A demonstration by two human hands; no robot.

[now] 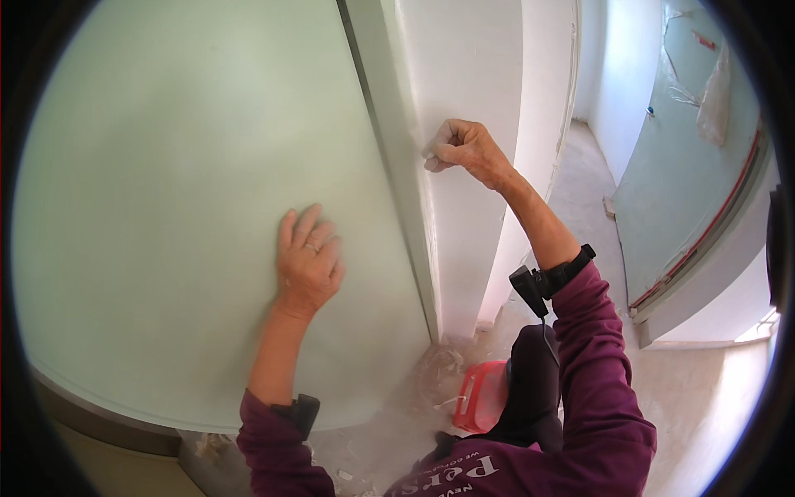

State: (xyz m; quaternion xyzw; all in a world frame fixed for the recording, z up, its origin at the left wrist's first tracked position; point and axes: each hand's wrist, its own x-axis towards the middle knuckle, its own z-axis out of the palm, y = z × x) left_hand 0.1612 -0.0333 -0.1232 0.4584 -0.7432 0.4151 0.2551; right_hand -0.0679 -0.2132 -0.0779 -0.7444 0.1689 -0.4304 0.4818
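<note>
My left hand (308, 261) rests with its fingers spread on a pale green door panel (190, 199); a ring is on one finger. My right hand (464, 153) is higher up, its fingers curled and pinched together against the edge where the pale green door frame (387, 108) meets the white wall (468, 74). Whitish dust coats those fingertips. Whatever the pinch may hold is hidden or too small to name. A rough white line (429, 240) runs down the seam below the right hand.
Beside my dark-trousered leg (530, 381) stands a red plastic stool or basket (482, 398). Scraps and dust lie on the floor near the door's foot. At the right, another pale green door (696, 157) stands with torn plastic film (714, 99) hanging from it.
</note>
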